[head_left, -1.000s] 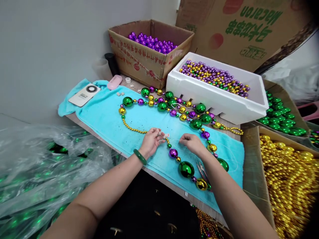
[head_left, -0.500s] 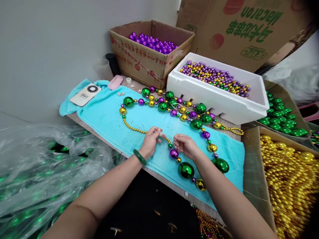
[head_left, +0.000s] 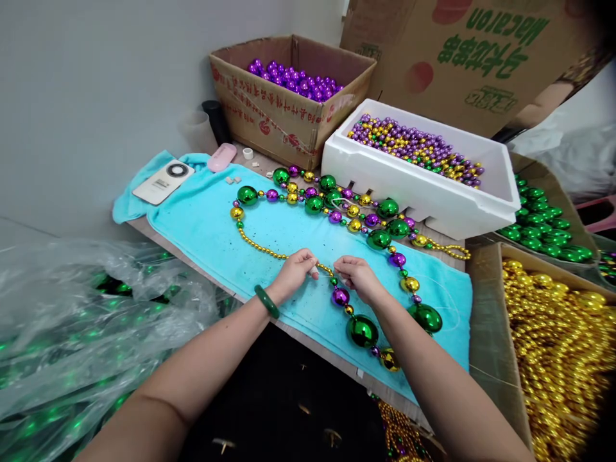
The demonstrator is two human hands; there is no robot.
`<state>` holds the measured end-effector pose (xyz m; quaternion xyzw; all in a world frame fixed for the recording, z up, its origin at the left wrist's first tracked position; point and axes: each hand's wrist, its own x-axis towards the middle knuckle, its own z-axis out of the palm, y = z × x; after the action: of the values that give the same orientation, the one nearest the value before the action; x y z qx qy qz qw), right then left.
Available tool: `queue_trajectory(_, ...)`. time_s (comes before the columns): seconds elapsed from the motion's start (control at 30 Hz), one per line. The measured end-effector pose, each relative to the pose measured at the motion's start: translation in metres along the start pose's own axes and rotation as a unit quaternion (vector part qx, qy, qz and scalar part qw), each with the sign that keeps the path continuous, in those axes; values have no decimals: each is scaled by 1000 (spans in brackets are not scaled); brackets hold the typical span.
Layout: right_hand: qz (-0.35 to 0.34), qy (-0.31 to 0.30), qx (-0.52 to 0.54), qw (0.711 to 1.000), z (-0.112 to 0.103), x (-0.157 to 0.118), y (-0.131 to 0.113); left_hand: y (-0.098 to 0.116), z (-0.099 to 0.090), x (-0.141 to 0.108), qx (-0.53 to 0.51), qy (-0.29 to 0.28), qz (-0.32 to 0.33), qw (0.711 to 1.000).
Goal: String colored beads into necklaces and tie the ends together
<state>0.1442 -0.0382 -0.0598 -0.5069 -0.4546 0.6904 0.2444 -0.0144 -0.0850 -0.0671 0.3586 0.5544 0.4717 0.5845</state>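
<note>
My left hand, with a green bangle at its wrist, pinches the small gold beads of a necklace near the middle of the blue towel. Just to its right, my right hand is closed in a pinch beside the end of the gold beads; what its fingertips hold is too small to make out. Below the hands hang a purple bead and a large green bead of the strand. More green, gold and purple beads curve across the towel behind.
A carton of purple balls and a white foam box of small beads stand at the back. Gold beads fill a carton at the right. A phone lies at the left, near a pink case.
The hands have spread slightly apart. More of the gold beads now shows between them, and the purple and green beads below have shifted slightly right.
</note>
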Motion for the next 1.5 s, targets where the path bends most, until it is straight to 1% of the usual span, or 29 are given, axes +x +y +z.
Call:
queue_trajectory(0.13, 7, 7, -10, 1000, -1, 1, 1, 1, -1, -1, -38, 7, -28, 999)
queue_trajectory(0.2, 14, 5, -15, 1000, -1, 1, 2, 0, -1, -2, -62, 2, -41, 997)
queue_trajectory(0.27, 20, 3, -19, 1000, 0, 0, 2, 0, -1, -3, -59, -7, -44, 997)
queue_trajectory(0.33, 25, 3, -17, 1000, 0, 1, 3, 0, 1, -4, -25, -20, -24, 999)
queue_trajectory(0.5, 39, 6, -1, 999, -5, 4, 4, -3, 6, -4, 74, -31, 62, 995)
queue_trajectory(0.6, 36, 11, -3, 999, -10, 1, 4, -9, 5, -3, 97, -30, 72, 992)
queue_trajectory(0.67, 26, 17, -13, 999, -11, -4, 2, -10, 2, -1, 93, -20, 67, 993)
queue_trajectory(0.73, 5, 24, -25, 999, -9, -12, -2, -5, -1, -1, 69, -1, 74, 995)
queue_trajectory(0.8, -43, 22, -65, 997, -4, -19, -8, 8, 0, -2, 43, 11, 101, 994)
queue_trajectory(0.87, -109, 16, -131, 985, 3, -26, -15, 27, 3, -4, 43, 6, 145, 988)
queue_trajectory(0.93, -165, 18, -189, 968, 11, -30, -24, 47, 8, -5, 60, -9, 204, 977)
queue_trajectory(0.97, -182, 26, -200, 962, 13, -33, -29, 54, 9, -5, 67, -21, 230, 971)
queue_trajectory(1.0, -194, 36, -204, 959, 14, -35, -34, 60, 9, -4, 70, -37, 246, 966)
queue_trajectory(1.03, -203, 46, -202, 957, 14, -39, -41, 64, 7, -1, 74, -58, 246, 965)
queue_trajectory(1.1, -215, 69, -187, 956, 9, -48, -56, 65, -2, 5, 108, -106, 209, 966)
queue_trajectory(1.17, -224, 86, -165, 957, 0, -59, -71, 63, -15, 14, 186, -149, 162, 958)
queue_trajectory(1.23, -234, 96, -135, 958, -10, -70, -85, 64, -26, 19, 253, -174, 142, 941)
queue_trajectory(1.27, -240, 97, -119, 959, -14, -75, -91, 66, -29, 20, 259, -180, 140, 939)
queue_trajectory(1.3, -246, 96, -102, 959, -17, -79, -96, 71, -30, 19, 238, -180, 140, 944)
queue_trajectory(1.33, -253, 93, -86, 959, -19, -82, -101, 77, -29, 17, 191, -173, 143, 955)
queue_trajectory(1.4, -270, 86, -57, 957, -21, -87, -110, 94, -26, 8, 57, -156, 154, 974)
queue_trajectory(1.47, -293, 84, -42, 951, -18, -90, -119, 112, -22, -3, -51, -154, 158, 974)
queue_trajectory(1.5, -306, 84, -41, 947, -14, -92, -125, 121, -21, -9, -73, -160, 160, 971)
